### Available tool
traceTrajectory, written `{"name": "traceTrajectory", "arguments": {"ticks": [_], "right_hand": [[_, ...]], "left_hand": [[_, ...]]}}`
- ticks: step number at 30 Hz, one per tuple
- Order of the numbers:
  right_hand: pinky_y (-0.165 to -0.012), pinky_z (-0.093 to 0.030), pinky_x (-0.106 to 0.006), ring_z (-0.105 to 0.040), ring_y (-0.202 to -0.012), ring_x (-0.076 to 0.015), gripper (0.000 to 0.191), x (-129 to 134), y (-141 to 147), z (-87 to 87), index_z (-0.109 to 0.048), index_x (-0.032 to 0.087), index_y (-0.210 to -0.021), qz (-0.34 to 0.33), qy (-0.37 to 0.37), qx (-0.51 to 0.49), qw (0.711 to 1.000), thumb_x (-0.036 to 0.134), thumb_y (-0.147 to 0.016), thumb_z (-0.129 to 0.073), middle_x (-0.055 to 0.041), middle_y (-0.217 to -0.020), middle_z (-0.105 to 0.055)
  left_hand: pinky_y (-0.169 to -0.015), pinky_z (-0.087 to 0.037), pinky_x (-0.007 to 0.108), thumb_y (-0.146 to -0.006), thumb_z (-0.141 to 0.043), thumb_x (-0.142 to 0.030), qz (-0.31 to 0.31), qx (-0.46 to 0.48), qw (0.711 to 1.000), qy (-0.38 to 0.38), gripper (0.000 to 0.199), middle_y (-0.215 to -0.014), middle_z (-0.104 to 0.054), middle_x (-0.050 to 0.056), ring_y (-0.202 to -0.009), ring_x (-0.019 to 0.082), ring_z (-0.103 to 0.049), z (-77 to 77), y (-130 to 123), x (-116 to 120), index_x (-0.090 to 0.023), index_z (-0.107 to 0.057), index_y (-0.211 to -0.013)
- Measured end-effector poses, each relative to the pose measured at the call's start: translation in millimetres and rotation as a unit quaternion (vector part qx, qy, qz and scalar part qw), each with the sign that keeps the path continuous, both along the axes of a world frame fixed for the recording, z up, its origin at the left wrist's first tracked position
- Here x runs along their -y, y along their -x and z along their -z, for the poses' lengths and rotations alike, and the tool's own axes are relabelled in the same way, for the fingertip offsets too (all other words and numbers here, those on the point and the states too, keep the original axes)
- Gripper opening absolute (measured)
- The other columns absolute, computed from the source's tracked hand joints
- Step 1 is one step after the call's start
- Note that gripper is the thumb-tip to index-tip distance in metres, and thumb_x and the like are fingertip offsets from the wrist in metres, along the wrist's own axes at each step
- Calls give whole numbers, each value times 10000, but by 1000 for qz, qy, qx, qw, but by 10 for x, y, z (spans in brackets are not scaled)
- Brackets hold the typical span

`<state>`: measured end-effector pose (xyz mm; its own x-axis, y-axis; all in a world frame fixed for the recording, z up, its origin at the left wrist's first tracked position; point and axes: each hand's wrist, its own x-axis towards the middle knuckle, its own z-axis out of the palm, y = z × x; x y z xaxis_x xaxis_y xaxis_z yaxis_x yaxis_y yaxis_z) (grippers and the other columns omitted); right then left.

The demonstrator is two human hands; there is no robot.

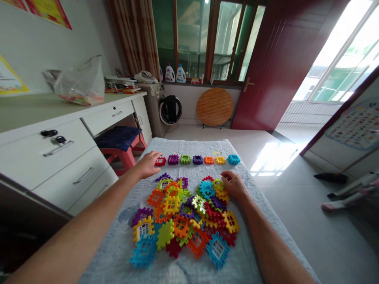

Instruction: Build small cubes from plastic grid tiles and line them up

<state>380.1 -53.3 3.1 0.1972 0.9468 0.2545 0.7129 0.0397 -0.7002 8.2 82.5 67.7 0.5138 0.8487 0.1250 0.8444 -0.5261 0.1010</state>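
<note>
On the cloth-covered table, my left hand [147, 164] is at the left end of a row of cube-like plastic blocks. Its fingers and thumb are around the red block [160, 161], which has a white window piece. To its right stand a purple block [173, 159], a green block [185, 159], a dark violet block [197, 159], an orange block [209, 160], a yellow block [220, 160] and a blue block [233, 159]. My right hand [233, 184] rests by the right edge of the pile, fingers loosely bent and apart, beside yellow interlocking pieces [222, 193]. I see nothing held in it.
A pile of flat toothed pieces [180, 225] in several colours spreads across the near middle of the table [251, 244]. A stool [120, 142] and a white desk [71, 165] are at the left. Beyond stand a washing machine [155, 104] and a round wooden board [214, 107].
</note>
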Motion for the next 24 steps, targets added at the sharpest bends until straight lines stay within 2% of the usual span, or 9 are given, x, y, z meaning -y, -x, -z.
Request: {"name": "traceTrajectory", "arguments": {"ticks": [5, 9, 14, 18, 24], "right_hand": [[-693, -446, -289, -574, -692, -154, 232, 2, -2, 0, -661, 181, -922, -13, -24, 14, 1000, 268, -768, -511, -25, -772, -662], [-791, -442, -331, -581, -834, -187, 218, 40, 4, -39, -656, 199, -947, -79, -6, 67, 995, 296, -771, -573, -45, -911, -669], [-819, -449, -345, -574, -905, -208, 369, 77, 9, -57, -634, 205, -1053, -126, 21, 104, 986, 384, -732, -659, -67, -1028, -640], [-818, -455, -329, -576, -892, -192, 356, 67, 18, -31, -621, 184, -1070, -135, 21, 115, 984, 315, -739, -629, -72, -1029, -626], [-837, -435, -317, -564, -911, -185, 319, 87, 50, -61, -633, 190, -1043, -127, 16, 135, 983, 272, -735, -612, -54, -1004, -620]], "left_hand": [[-1058, -352, 318, -743, -540, -261, 35, 69, 996, 48, 441, -1259, -562, 63, -1186, 230, -500, 29, -51, 784, -227, -548, -1182], [-1016, -407, 377, -783, -500, -291, 41, 170, 984, 36, 362, -1196, -592, 73, -1129, 239, -542, 129, -46, 1113, -205, -581, -1125], [-978, -443, 368, -805, -509, -328, -17, 276, 961, -27, 279, -1097, -627, 69, -1056, 229, -580, 390, 27, 1120, -198, -609, -1030], [-939, -466, 360, -808, -514, -365, -55, 318, 946, -40, 276, -1041, -644, 68, -1002, 227, -601, 572, 141, 1045, -193, -625, -994], [-878, -484, 336, -812, -515, -394, -82, 347, 934, -10, 293, -1025, -644, 64, -973, 218, -604, 631, 199, 1048, -194, -627, -994]]}}
